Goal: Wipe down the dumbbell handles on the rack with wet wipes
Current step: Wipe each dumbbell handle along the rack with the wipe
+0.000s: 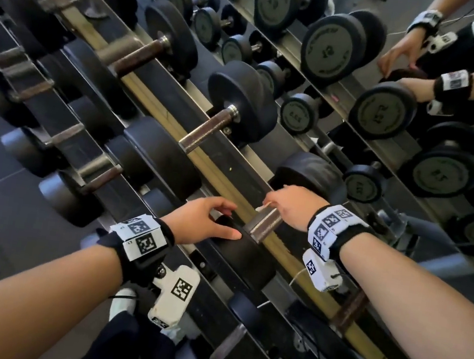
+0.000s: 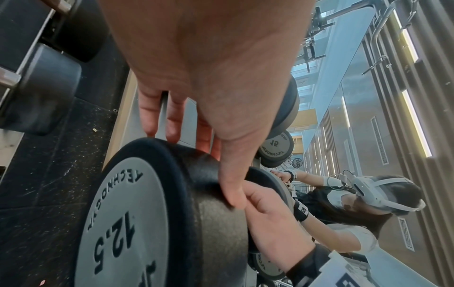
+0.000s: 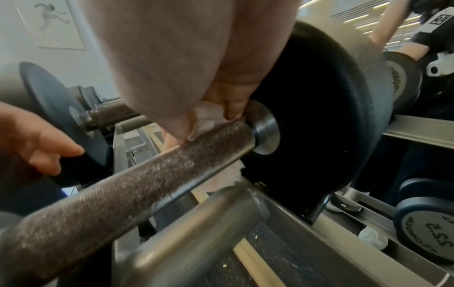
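Lying across the rails of the dark metal dumbbell rack (image 1: pixel 161 98), the knurled steel dumbbell handle (image 3: pixel 127 186) sits between its two black rubber weight heads, nearest the person on the top tier. White wet wipe (image 3: pixel 209 118) is bunched against the handle at the end by the steel collar (image 3: pixel 264 128), next to the far black head (image 3: pixel 319 124). Right hand (image 1: pixel 290 205) has its grip closed on the wipe, fingers and thumb curled round it and pressing it onto the handle; a scrap of wipe also shows below the bar. Left hand (image 1: pixel 202 220) rests on the near black head (image 2: pixel 186 203), whose grey end plate reads 12.5: fingers spread over the rim, thumb along the side, grip loose, nothing pinched. More black dumbbells (image 1: pixel 239 109) with dull brown handles line the same tier, further ones sit on the lower tiers. Behind the rack a wall mirror (image 1: pixel 462 43) reflects the weights and both hands. A crumpled white wipe (image 3: pixel 373 238) lies in the rack channel beside a 2.5 dumbbell.
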